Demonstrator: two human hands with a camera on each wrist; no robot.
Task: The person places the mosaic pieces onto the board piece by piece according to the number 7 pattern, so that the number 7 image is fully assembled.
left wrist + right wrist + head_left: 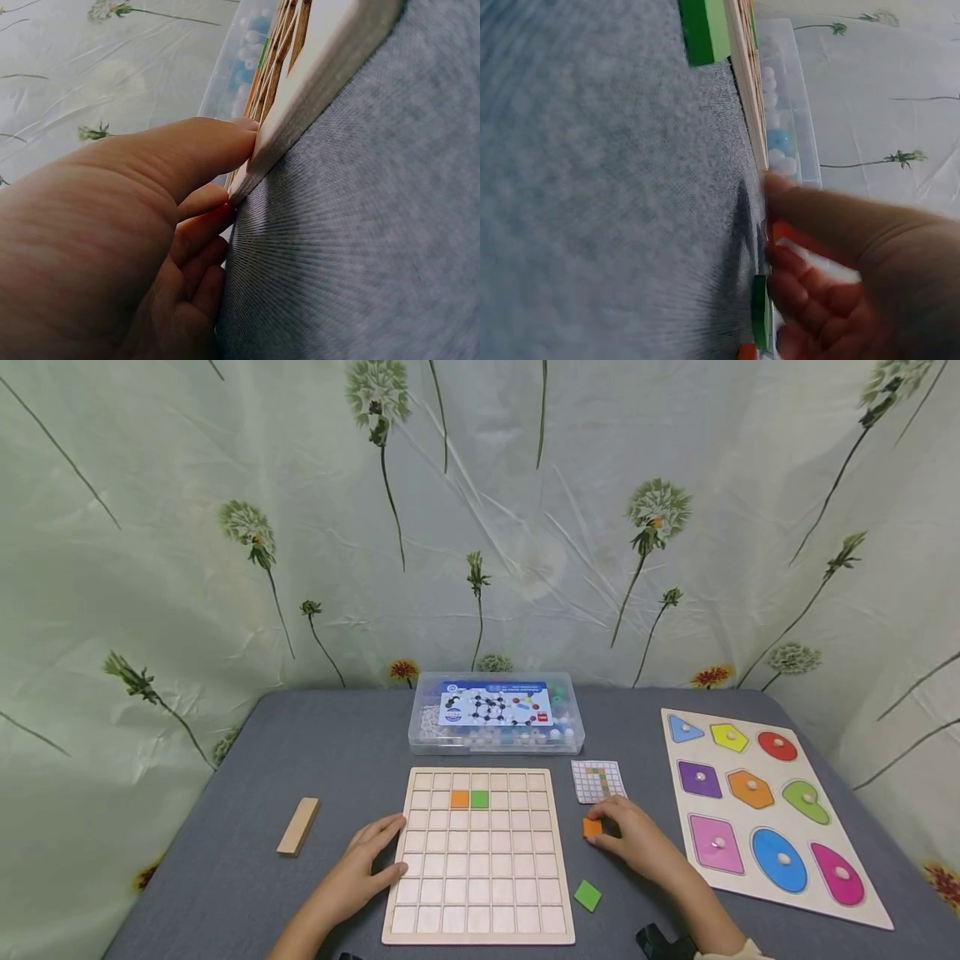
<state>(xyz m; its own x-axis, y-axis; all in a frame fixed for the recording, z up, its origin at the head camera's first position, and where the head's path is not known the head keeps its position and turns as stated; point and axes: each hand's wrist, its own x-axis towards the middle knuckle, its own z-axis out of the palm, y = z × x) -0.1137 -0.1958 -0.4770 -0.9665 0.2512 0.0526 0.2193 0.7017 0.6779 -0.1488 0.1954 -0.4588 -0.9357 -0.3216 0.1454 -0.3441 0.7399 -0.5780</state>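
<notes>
A wooden grid board (478,938) lies flat, with an orange tile (460,799) and a green tile (479,799) side by side in its second row. My left hand (358,875) rests at the board's left edge, thumb and fingertips touching the rim; the left wrist view has the thumb (202,150) against the pale edge. To the right of the board, my right hand (633,837) pinches another orange tile (592,827) between thumb and fingers, just above the cloth. A loose green tile (588,896) lies nearer the front.
A small printed pattern card (597,781) lies beyond the right hand. Behind the board stands a clear plastic box (495,742) of small parts. At right is a shape puzzle board (780,827), at left a wooden block (298,827). Another green tile (760,311) shows below the right fingers.
</notes>
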